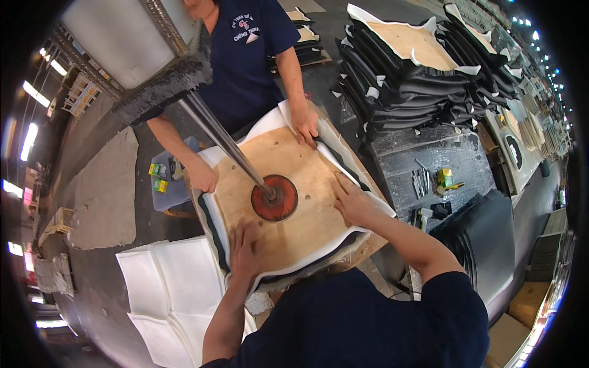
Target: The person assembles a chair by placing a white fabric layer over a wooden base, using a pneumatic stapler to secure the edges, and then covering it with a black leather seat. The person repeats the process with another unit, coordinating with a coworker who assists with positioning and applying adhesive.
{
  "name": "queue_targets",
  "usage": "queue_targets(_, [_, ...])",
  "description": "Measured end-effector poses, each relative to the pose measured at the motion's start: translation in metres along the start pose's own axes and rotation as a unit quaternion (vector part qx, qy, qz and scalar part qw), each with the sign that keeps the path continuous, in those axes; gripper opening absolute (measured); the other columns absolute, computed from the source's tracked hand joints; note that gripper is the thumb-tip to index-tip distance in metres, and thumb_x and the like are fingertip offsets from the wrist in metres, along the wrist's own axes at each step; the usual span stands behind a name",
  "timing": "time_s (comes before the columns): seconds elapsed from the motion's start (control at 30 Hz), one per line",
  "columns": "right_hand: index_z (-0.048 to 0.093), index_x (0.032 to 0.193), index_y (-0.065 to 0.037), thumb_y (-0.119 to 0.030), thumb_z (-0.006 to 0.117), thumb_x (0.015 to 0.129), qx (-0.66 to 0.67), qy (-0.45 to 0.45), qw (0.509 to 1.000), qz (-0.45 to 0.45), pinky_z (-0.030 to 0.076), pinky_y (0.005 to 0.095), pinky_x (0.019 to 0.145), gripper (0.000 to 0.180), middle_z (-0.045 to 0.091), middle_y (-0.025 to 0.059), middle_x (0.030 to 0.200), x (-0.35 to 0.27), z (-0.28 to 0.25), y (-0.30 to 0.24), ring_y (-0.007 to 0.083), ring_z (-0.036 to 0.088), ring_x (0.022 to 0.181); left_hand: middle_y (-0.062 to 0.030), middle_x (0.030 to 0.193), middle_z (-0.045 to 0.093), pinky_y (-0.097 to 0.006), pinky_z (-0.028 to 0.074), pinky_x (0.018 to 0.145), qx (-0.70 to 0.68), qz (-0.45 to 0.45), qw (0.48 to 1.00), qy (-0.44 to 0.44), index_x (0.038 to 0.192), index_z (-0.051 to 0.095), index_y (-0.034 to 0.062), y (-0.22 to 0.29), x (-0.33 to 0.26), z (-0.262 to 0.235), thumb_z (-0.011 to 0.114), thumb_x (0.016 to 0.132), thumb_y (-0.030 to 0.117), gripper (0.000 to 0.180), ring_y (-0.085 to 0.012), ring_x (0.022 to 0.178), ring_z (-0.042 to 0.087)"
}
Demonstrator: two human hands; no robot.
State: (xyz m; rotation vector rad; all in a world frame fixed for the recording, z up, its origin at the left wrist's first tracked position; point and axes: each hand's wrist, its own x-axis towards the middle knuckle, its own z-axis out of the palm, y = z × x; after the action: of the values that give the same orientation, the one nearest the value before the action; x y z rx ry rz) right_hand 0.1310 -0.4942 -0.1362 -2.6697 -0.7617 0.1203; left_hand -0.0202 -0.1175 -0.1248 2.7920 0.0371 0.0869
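A plywood panel lies on the work table, with white foam padding and black covering showing around its edges. From above, a metal rod presses a round red plate onto its middle. My left hand rests on the panel's near left part, fingers stretched out. At the right edge my right hand lies flat with its fingers spread over wood and foam. Across the table, a co-worker's hands touch the far corners: one hand at left, the other at right.
Stacked black-covered panels stand on a bench at right, with small tools and a yellow-green box nearby. Black sheets hang over its near edge. White foam sheets lie at lower left, beside a blue bin.
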Motion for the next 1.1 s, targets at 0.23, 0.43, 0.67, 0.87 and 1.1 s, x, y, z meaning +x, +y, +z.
queue_targets(0.23, [0.067, 0.140, -0.011, -0.030, 0.076, 0.095, -0.175, 0.026, 0.984, 0.022, 0.030, 0.0680, 0.126, 0.049, 0.045, 0.0172, 0.165, -0.008, -0.056, 0.020, 0.0407, 0.038, 0.158, -0.0295, 0.171, 0.040, -0.053, 0.041, 0.126, -0.129, -0.086, 0.986, 0.065, 0.164, 0.046, 0.0038, -0.028, -0.007, 0.007, 0.069, 0.102, 0.008, 0.066, -0.0511, 0.158, 0.039])
queue_targets(0.43, [0.069, 0.115, -0.010, -0.023, 0.080, 0.086, -0.129, 0.048, 0.990, 0.012, 0.037, 0.0649, 0.118, 0.033, 0.054, 0.0195, 0.146, -0.007, -0.048, 0.015, 0.0380, 0.050, 0.142, -0.0293, 0.171, 0.038, -0.053, 0.042, 0.126, -0.092, -0.094, 0.989, 0.067, 0.159, 0.050, 0.0021, -0.020, -0.007, 0.016, 0.071, 0.100, 0.009, 0.062, -0.0492, 0.158, 0.039])
queue_targets(0.67, [0.067, 0.099, -0.003, -0.008, 0.075, 0.091, 0.023, 0.157, 0.985, 0.063, 0.055, 0.0504, 0.097, 0.012, 0.066, 0.0204, 0.120, -0.012, -0.024, 0.015, 0.0427, 0.066, 0.113, -0.0324, 0.166, 0.043, -0.052, 0.043, 0.124, -0.091, -0.127, 0.985, 0.072, 0.152, 0.053, -0.0035, -0.033, -0.022, 0.010, 0.069, 0.103, 0.013, 0.055, -0.0495, 0.153, 0.045])
queue_targets(0.87, [0.065, 0.100, -0.003, -0.003, 0.075, 0.094, 0.088, 0.276, 0.951, 0.110, 0.055, 0.0489, 0.090, 0.011, 0.066, 0.0202, 0.116, -0.039, 0.000, 0.022, 0.0429, 0.066, 0.106, -0.0331, 0.155, 0.056, -0.053, 0.048, 0.120, -0.090, -0.107, 0.986, 0.090, 0.146, 0.058, -0.0058, -0.021, -0.028, -0.008, 0.072, 0.098, 0.013, 0.053, -0.0519, 0.142, 0.056])
queue_targets(1.1, [0.071, 0.103, -0.006, -0.016, 0.083, 0.088, 0.001, 0.057, 0.989, 0.140, 0.059, 0.0502, 0.087, 0.022, 0.061, 0.0186, 0.120, -0.021, -0.040, 0.013, 0.0403, 0.066, 0.110, -0.0248, 0.112, 0.077, -0.049, 0.060, 0.091, -0.236, -0.009, 0.972, 0.011, 0.128, 0.073, -0.0024, 0.046, 0.022, 0.014, 0.070, 0.102, 0.014, 0.031, -0.0421, 0.104, 0.075])
